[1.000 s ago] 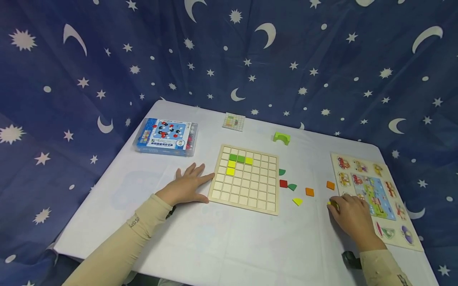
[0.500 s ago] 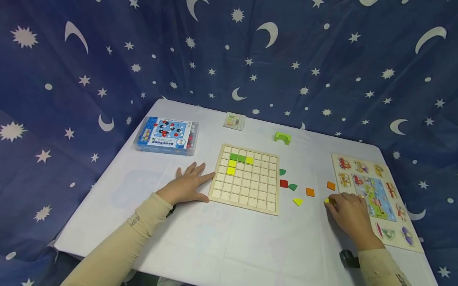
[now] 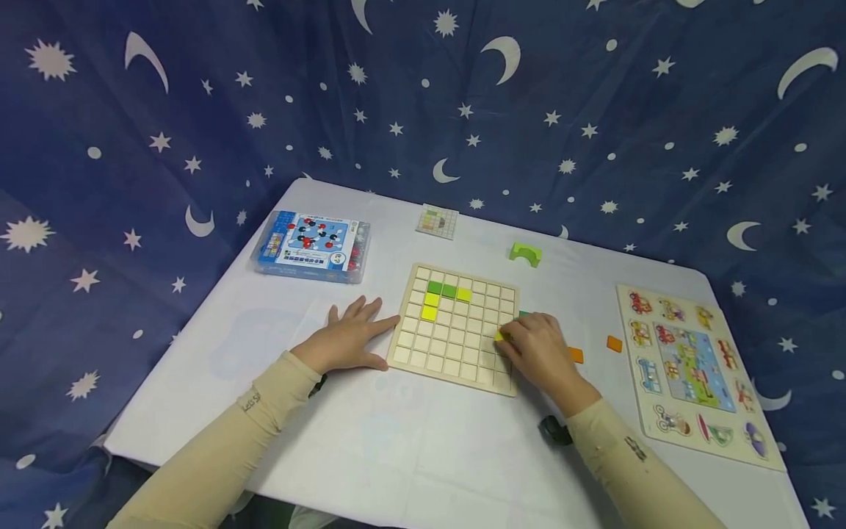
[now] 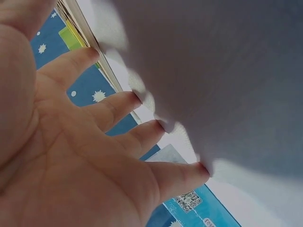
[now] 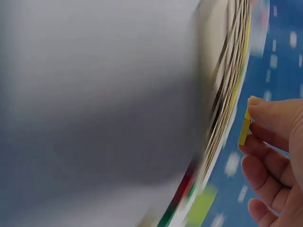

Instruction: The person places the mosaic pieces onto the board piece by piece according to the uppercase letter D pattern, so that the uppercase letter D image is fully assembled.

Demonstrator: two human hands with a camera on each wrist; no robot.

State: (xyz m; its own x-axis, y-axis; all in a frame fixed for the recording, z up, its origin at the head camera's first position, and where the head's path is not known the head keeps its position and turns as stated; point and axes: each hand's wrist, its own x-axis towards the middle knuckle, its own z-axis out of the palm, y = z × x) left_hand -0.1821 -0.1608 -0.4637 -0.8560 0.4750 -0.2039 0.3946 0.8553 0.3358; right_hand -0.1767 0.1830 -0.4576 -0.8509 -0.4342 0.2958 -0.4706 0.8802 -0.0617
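Note:
My left hand (image 3: 346, 338) lies spread on the white table. Its index fingertip touches the left edge of the wooden grid board (image 3: 456, 339), with the thumb by the same edge. Green tiles (image 3: 449, 291) and yellow tiles (image 3: 429, 314) fill several cells in the board's upper left part. Above the board's right edge, my right hand (image 3: 538, 353) pinches a small yellow tile (image 5: 245, 128) between thumb and fingers. A green piece (image 3: 523, 314) peeks out behind that hand, which hides other loose pieces. Orange tiles (image 3: 615, 344) lie to its right.
A printed pattern card (image 3: 437, 222) lies behind the board, near a green arch block (image 3: 526, 254). At the back left is a clear plastic case (image 3: 311, 248) with a molecule picture. A picture puzzle board (image 3: 710, 433) occupies the right side.
My right hand has lifted the yellow tile from beside the puzzle board and carried it left to the grid board's right edge. My left hand has stayed in place.

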